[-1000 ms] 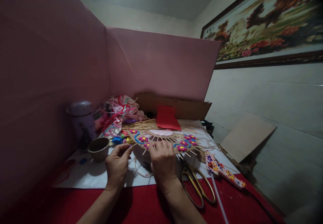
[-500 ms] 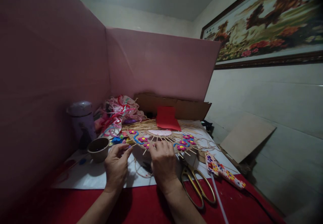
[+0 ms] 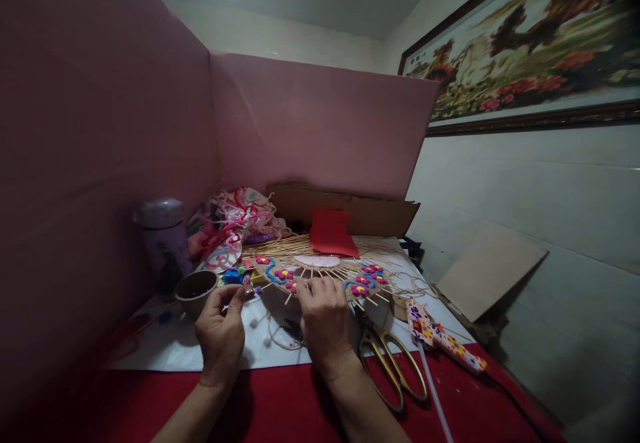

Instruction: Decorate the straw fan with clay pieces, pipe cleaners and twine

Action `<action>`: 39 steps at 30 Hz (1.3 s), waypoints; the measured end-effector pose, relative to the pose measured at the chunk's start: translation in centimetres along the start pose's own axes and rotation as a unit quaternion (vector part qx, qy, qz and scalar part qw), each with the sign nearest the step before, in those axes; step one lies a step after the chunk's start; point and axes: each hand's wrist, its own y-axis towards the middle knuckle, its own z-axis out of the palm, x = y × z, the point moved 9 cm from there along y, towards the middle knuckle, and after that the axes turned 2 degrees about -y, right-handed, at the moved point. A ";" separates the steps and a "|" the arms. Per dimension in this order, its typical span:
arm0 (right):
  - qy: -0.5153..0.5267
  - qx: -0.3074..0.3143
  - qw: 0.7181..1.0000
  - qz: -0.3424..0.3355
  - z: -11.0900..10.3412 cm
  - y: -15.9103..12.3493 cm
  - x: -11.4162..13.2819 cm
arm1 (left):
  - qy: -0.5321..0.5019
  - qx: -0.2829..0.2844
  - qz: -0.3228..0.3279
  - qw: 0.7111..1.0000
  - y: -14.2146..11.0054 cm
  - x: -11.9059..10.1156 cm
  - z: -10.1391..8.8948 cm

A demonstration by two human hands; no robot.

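Note:
A fan-shaped craft of thin sticks (image 3: 341, 272) has a curved brown band (image 3: 274, 276) with pink flowers and a blue wavy line. My right hand (image 3: 325, 316) grips the band's lower middle, its fingertips partly hidden behind the hand. At the left end of one stick sits a small purple ball (image 3: 258, 290). My left hand (image 3: 221, 330) hovers just left of that ball, thumb and forefinger slightly apart; I see nothing between them. Beside the left hand stands a brown cup (image 3: 195, 293) with dark contents.
Gold-handled scissors (image 3: 393, 363) and a flower-patterned glue gun (image 3: 445, 340) lie to the right. Behind are a red paper piece (image 3: 333, 233), a cardboard strip (image 3: 380, 215) and a pink ribbon heap (image 3: 247, 213). A lilac bottle (image 3: 164, 246) stands at left.
My left hand has drawn back to the left, away from the stick end with the purple ball. My right hand and the craft have barely moved.

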 end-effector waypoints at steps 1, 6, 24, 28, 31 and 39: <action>0.002 0.003 1.000 0.000 0.0 0.0 0.0 | 0.001 -0.001 -0.010 1.000 0.1 0.2 -0.1; 0.012 0.018 1.000 0.006 0.2 -0.1 -0.1 | 0.006 0.024 -0.040 0.999 0.1 0.8 0.3; 0.008 0.013 1.000 0.004 0.2 -0.1 0.0 | 0.028 0.043 0.046 0.998 -0.2 -0.4 1.2; 0.007 0.012 1.000 0.002 0.1 -0.1 0.0 | 0.017 0.041 0.041 0.998 -0.2 -0.5 1.2; 0.009 0.016 1.000 -0.001 0.1 -0.1 0.1 | 0.011 0.038 0.034 0.999 -0.1 -0.3 1.2; 0.008 0.005 1.000 -0.001 0.3 -0.1 0.1 | -0.020 0.028 0.000 0.999 0.1 1.1 1.2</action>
